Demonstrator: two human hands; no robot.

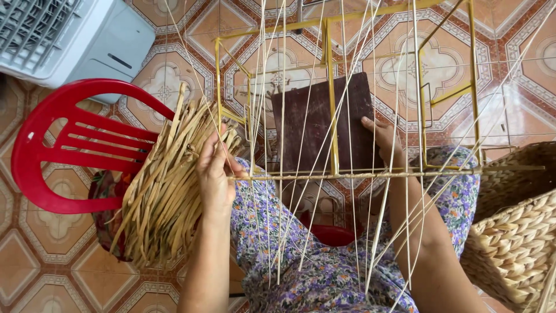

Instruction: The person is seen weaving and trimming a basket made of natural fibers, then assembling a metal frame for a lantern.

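Dried straw-coloured reed strips [165, 191] lay bundled on the red plastic chair [63, 145], just beside the person's lap. The left hand [215, 174] clasped strands at the bundle's near edge. The right hand [382, 139] gripped the dark brown board [315, 116] inside the yellow wire frame [330, 98], against the frame's woven lower rail.

A wire frame [347, 93] stands over the lap, with a board [315, 122] inside it. Dried straw strips [168, 185] lie left on a chair [52, 145]. Woven baskets [515, 232] sit right.
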